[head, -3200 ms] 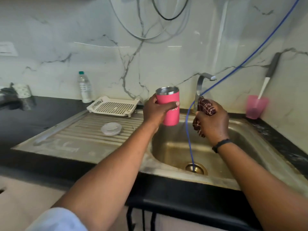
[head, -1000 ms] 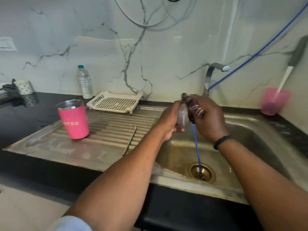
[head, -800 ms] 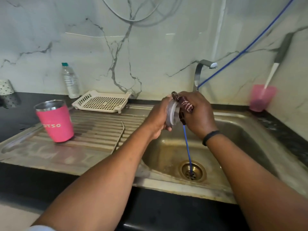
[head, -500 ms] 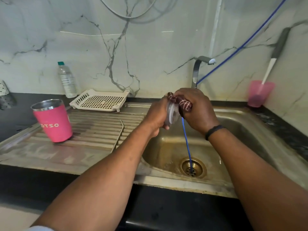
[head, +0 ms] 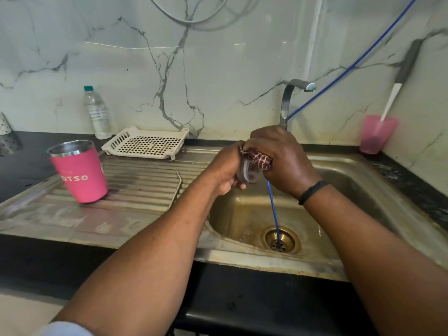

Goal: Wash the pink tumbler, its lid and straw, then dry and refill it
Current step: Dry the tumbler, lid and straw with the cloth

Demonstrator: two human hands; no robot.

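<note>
A white marble-veined wall point(head: 218, 69) backs a worn stainless-steel sink point(head: 351, 170) set in a black counter point(head: 29, 151), its ribbed drainboard point(head: 145, 180) running off to the left. Over the basin, the person's left hand point(head: 226, 172) grips the rim of a clear round plastic lid point(head: 248, 172), held on edge, while the right hand point(head: 282, 161) closes its fingers around a dark red patterned cloth point(head: 258, 158) pressed against the lid's upper edge; this looks like the drying stage for the lid. The lid appears light, stiff and probably slick if wet, so a hold at the rim seems soundest. The pink steel-lined tumbler point(head: 81, 173) stands upright and uncovered on the drainboard, well apart from the hands; it looks rigid and easy to take around its body. A thin bent metal straw point(head: 177, 187) lies on the ribs between tumbler and basin. A blue hose point(head: 274, 209) drops into the brass drain point(head: 281, 240). Behind are a chrome tap point(head: 291, 93), a white slotted tray point(head: 148, 143), a clear water bottle point(head: 97, 112) and a translucent pink cup point(head: 377, 134) holding a brush.
</note>
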